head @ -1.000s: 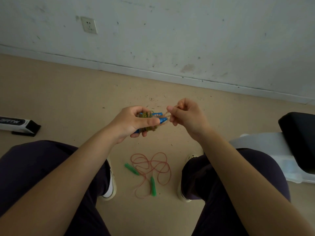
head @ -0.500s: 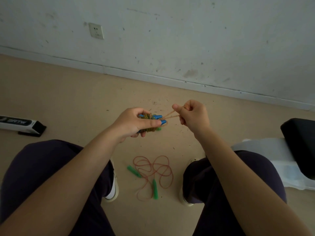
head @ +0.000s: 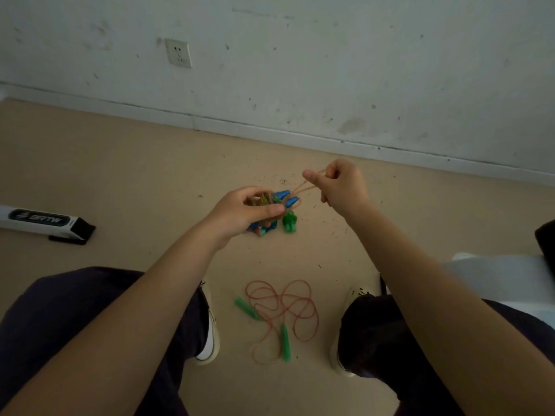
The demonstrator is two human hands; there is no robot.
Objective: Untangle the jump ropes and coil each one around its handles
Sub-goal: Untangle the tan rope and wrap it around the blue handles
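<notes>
Head view: the left hand [head: 240, 214] grips the 2 blue handles [head: 286, 198] with cord wound round them; the right hand [head: 342, 187] pinches the loose cord end [head: 306, 186] (thin, limp, light, so keep tension). A second rope [head: 282, 307] with green handles lies uncoiled on the near floor [head: 120, 181].

I read one marking only: "BRTW" in pale block letters on a dark oval label, on the white box [head: 45, 225] with a black end lying on the floor at far left. A small emblem precedes the letters; I cannot resolve it. I find no other legible text, numbers or signs.
</notes>
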